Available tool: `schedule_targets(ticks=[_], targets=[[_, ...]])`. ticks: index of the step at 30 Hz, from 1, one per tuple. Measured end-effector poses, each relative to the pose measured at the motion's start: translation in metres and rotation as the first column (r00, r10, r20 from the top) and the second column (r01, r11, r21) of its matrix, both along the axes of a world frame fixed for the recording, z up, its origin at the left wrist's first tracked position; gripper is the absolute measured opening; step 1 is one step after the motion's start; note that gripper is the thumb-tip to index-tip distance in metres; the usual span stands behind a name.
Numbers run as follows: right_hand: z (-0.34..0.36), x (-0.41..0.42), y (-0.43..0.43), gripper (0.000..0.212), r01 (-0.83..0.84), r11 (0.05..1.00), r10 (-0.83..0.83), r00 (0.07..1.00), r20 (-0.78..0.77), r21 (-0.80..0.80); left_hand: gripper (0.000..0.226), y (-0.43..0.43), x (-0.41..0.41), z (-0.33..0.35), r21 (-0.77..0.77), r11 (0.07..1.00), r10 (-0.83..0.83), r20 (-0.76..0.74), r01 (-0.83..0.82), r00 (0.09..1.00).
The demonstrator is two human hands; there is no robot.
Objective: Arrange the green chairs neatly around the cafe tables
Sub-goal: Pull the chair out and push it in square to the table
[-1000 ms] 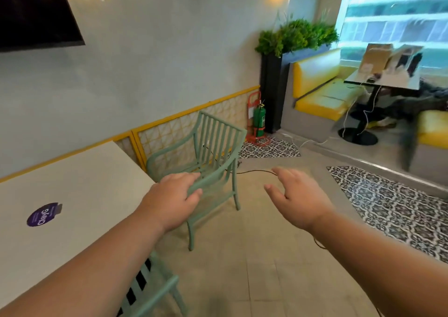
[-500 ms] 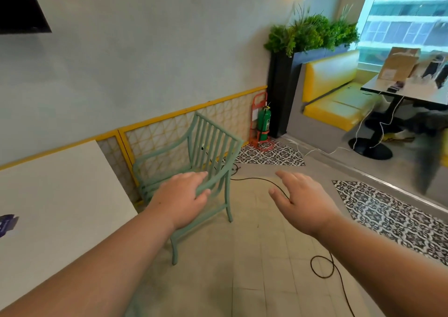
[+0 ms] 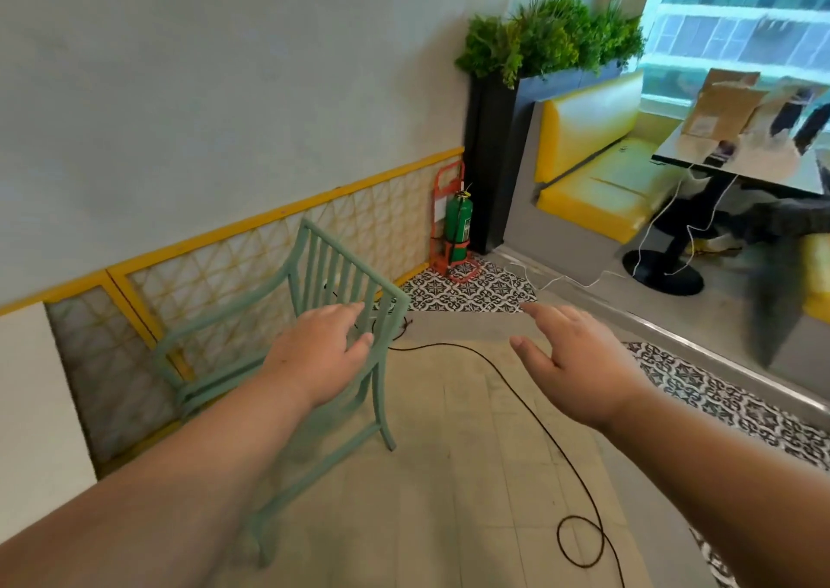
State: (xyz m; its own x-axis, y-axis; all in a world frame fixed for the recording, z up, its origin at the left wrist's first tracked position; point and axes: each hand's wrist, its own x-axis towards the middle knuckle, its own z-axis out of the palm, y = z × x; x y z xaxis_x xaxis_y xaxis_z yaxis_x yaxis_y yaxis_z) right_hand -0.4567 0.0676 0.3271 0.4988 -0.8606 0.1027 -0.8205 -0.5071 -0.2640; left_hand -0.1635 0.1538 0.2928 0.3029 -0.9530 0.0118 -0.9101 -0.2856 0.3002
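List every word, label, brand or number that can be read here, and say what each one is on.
None can be read.
Label on the fire extinguisher: too small to read.
Pale label on the cardboard box: blurred, unreadable.

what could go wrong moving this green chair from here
The black cable runs on the floor by a rear leg of the green chair and loops nearer; a leg or foot might snag it. Only the left hand is at the chair, the right hand hovers free, so it may swing into the lattice panel.
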Motion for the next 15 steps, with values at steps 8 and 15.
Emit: schedule_targets(ticks=[8,15], targets=[[-0.032,0.037,-0.169,0.059,-0.228,0.973,0.228,0.974,-0.011,0.025,0.059,-0.114,0.003,-0.026,0.011,0.981,0.194,-0.019,-0.194,0.981],[-0.024,0.088,-0.299,0.058,-0.423,0.906,0.424,0.901,-0.096,0.035,0.059,-0.165,0.018,-0.021,0.065,0.907,0.419,-0.018,-0.417,0.908]])
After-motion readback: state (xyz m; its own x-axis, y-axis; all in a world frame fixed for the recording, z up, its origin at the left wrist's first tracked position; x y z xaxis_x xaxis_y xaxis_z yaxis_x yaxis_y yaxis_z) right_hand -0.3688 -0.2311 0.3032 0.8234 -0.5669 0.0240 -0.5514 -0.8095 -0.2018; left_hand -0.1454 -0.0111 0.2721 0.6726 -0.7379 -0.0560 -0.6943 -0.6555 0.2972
